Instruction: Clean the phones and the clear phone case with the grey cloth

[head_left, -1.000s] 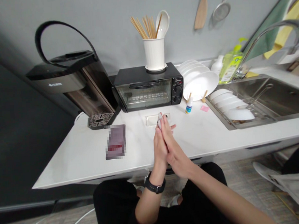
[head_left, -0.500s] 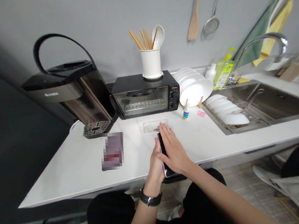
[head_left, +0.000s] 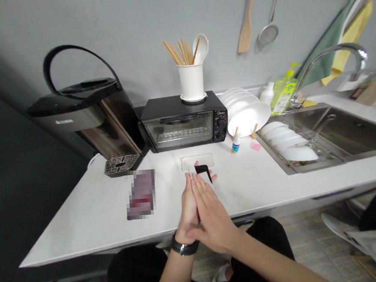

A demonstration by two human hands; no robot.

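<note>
My left hand (head_left: 186, 207), with a black watch at its wrist, cradles a smartphone (head_left: 200, 169) from below, and its fingertips show round the far end. Across the phone lies my right hand (head_left: 214, 212), fingers straight and together, pressing a thin white cloth (head_left: 206, 178) against the screen. The hands hide most of the phone, and I cannot make out the cloth's exact kind. Just beyond them a clear phone case (head_left: 189, 163) lies on the counter. A small bottle with a blue label (head_left: 235, 147) stands farther right, beside a pink packet (head_left: 255, 146).
On the white counter (head_left: 84, 225), a blurred-out purple item (head_left: 143, 189) lies at left, before a drinks dispenser (head_left: 110, 129). A toaster oven (head_left: 181, 133) bears a chopstick holder (head_left: 191, 80). Plates (head_left: 250, 117) and a sink (head_left: 351, 136) with bowls are at right.
The right hand has slid with the cloth towards me and to the left along the phone. The phone now tilts flatter, and its far end with the left fingertips shows.
</note>
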